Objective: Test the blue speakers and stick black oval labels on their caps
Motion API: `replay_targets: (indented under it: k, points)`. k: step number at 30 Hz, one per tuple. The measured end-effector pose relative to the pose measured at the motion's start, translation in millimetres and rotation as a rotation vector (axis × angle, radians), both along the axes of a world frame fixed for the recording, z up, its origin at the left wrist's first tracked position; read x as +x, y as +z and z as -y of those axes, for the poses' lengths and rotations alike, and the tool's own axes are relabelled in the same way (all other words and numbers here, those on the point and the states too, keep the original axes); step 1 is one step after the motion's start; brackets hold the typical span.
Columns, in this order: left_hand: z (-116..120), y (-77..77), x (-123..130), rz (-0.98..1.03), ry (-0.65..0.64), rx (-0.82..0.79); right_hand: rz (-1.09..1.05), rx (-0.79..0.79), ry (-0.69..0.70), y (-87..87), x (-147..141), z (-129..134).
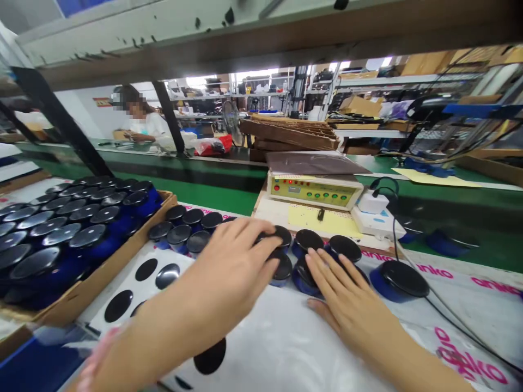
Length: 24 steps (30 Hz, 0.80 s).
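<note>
Several round dark-blue pieces with glossy black tops stand in rows ahead of me. My left hand [235, 261], slightly blurred, reaches over the middle of these rows. Its fingers are apart and bent, by a black-topped piece [281, 237], and it hides others behind it. Stretched out, the fingers of my right hand [347, 288] lie on the tops of the right group, touching one piece [304, 275] and partly covering its neighbour. Under my left forearm is a white sheet [153, 288] bearing black discs [118, 306].
A cardboard box [163, 209] full of similar blue pieces stands left. Behind the rows sits a control box [314, 190] with buttons. Cables and another piece [398, 280] lie right. A shelf crosses overhead. Across the green bench a person [149, 125] sits.
</note>
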<state>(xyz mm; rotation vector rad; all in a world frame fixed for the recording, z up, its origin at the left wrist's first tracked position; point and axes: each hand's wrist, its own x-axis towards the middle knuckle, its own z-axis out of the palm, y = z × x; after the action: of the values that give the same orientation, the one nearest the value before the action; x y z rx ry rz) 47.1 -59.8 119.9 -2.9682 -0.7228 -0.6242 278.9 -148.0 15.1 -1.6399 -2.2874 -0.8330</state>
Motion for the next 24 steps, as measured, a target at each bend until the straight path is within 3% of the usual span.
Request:
replay_targets:
  k: [2,5,7,9,13,17,21,24]
  points:
    - [3.6,-13.0,-45.0,-0.137,0.034,0.031,-0.043,0.012,0.048,15.9,-4.1,10.2]
    - [3.8,-75.0,-96.6,-0.231,0.245,0.005,-0.216,-0.101,0.188,30.1,-31.1,28.4]
    - [3.8,-114.1,-108.1,-0.234,0.387,-0.085,-0.327,-0.253,0.287,27.8,-60.8,33.0]
    - [7.9,-134.2,-102.3,-0.219,0.400,-0.132,-0.383,-0.387,0.320,20.0,-91.6,27.8]
    - [25.7,-132.4,-75.2,-0.176,0.318,-0.145,-0.472,-0.644,0.181,13.8,-130.2,6.9]
    - [33.6,-131.5,-69.1,-0.097,0.340,-0.184,-0.623,-0.808,0.051,24.2,-136.3,3.4]
    - [28.9,-135.4,-70.9,-0.045,0.385,-0.232,-0.714,-0.785,0.061,19.5,-133.2,6.3]
    - [25.4,-138.6,-69.0,-0.077,0.365,-0.225,-0.743,-0.626,0.198,6.2,-127.7,9.1]
